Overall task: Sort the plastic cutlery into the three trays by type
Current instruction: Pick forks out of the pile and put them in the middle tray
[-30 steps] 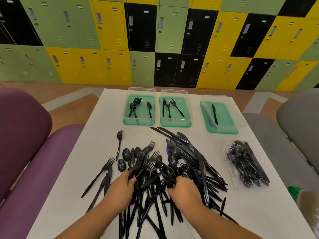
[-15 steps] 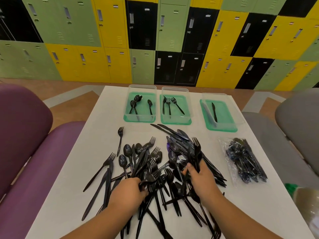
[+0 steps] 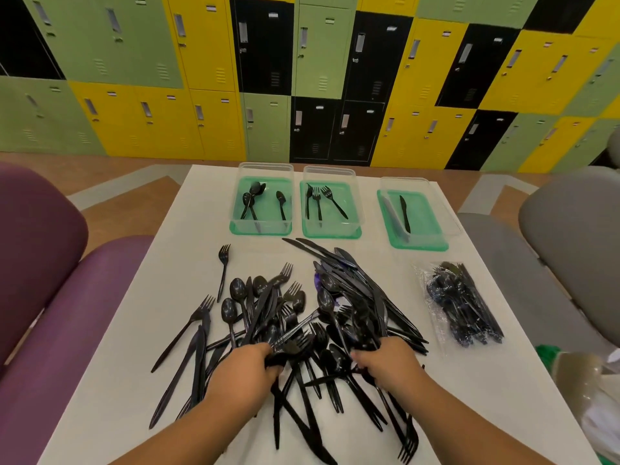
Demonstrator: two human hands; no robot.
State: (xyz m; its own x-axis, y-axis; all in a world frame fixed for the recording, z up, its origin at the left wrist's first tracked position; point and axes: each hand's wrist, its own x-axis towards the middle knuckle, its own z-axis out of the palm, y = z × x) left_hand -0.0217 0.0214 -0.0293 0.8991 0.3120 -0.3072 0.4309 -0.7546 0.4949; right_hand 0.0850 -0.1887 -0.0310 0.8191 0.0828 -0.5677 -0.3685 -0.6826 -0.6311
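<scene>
A tangled pile of black plastic cutlery (image 3: pixel 322 310) covers the middle of the white table (image 3: pixel 141 364). My left hand (image 3: pixel 245 370) is closed around black cutlery, fork tines showing, at the pile's near edge. My right hand (image 3: pixel 389 364) is closed on several black pieces at the pile's right side. Three clear trays on green lids stand at the far edge: the left tray (image 3: pixel 265 226) holds spoons, the middle tray (image 3: pixel 332 229) holds forks, the right tray (image 3: pixel 422 239) holds one knife. A single fork (image 3: pixel 223 270) lies apart at the left.
A sealed clear bag of black cutlery (image 3: pixel 463 303) lies on the table's right side. A purple seat (image 3: pixel 50 330) flanks the table on the left, a grey seat (image 3: pixel 570 250) on the right. Crumpled plastic (image 3: pixel 587 380) sits at the near right corner. Coloured lockers (image 3: pixel 302 78) fill the back wall.
My right hand pulled back from the raised fork toward me and now grips into the pile's right side. My left hand shifted slightly right, closing on cutlery.
</scene>
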